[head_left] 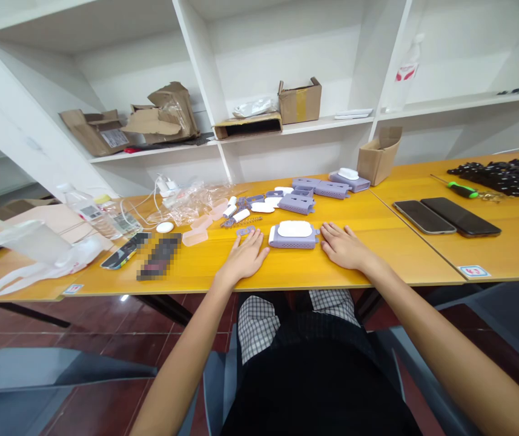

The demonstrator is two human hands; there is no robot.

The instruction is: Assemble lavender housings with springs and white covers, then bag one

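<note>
Seemingly a pause: left hand [247,254] at eight o'clock of the box [294,236], right hand [344,247] at three, empty, fingers spread. Lifting calls for gripping.

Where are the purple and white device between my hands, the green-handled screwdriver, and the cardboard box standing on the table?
Purple and white device [294,229]: head view, on its white top.
Screwdriver [463,191]: head view, on its handle.
Cardboard box [372,165]: head view, on its side wall.
</note>
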